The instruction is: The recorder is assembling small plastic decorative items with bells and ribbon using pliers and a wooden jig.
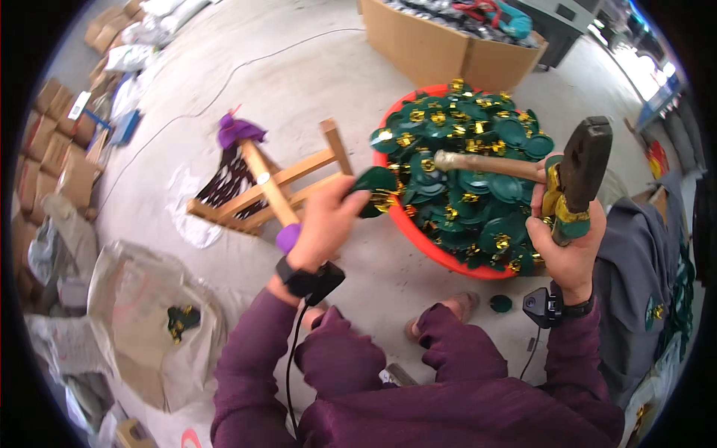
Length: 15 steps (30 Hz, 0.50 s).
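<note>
Disc (376, 180), green with gold trim, sits pinched between the thumb and fingers of the left hand (328, 216), at the 9 o'clock edge of the red tub (420, 243); whether they touch, I cannot tell. Lying at 2 o'clock, the tub is heaped with similar pieces (509, 134). Over at 3 o'clock, the right hand (571, 257) grasps a hammer (588, 153) near its head, handle toward 10. A wooden frame (300, 166) lies at 10 o'clock, a sack (146, 358) at 8.
</note>
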Motion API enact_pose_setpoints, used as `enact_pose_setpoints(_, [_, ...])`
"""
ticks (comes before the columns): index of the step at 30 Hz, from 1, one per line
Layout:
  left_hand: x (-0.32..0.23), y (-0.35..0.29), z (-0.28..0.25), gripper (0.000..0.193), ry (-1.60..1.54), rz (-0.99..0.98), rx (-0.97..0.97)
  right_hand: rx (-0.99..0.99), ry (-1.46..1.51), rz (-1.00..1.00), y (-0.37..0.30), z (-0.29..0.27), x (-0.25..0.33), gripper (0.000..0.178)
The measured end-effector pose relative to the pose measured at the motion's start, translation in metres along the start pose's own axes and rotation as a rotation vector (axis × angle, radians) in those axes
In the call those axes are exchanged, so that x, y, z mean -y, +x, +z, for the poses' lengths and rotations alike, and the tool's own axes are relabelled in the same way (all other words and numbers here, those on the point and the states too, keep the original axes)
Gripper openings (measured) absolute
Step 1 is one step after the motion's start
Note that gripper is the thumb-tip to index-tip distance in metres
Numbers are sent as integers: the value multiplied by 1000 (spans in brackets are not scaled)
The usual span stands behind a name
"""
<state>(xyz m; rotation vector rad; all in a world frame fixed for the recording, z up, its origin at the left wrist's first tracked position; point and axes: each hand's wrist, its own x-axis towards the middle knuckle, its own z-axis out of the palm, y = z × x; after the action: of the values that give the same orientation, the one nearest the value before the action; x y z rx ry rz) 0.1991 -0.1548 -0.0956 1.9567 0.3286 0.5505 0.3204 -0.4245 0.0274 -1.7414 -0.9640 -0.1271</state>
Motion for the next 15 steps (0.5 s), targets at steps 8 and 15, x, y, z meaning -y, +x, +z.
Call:
enact_pose_setpoints(8, [53, -103, -84, 22, -499, -567, -414, 497, 61, -340, 30, 99, 52, 49])
enact_pose_setpoints(15, [61, -103, -76, 19, -578, -554, -464, 648, 120, -457, 39, 178, 77, 41])
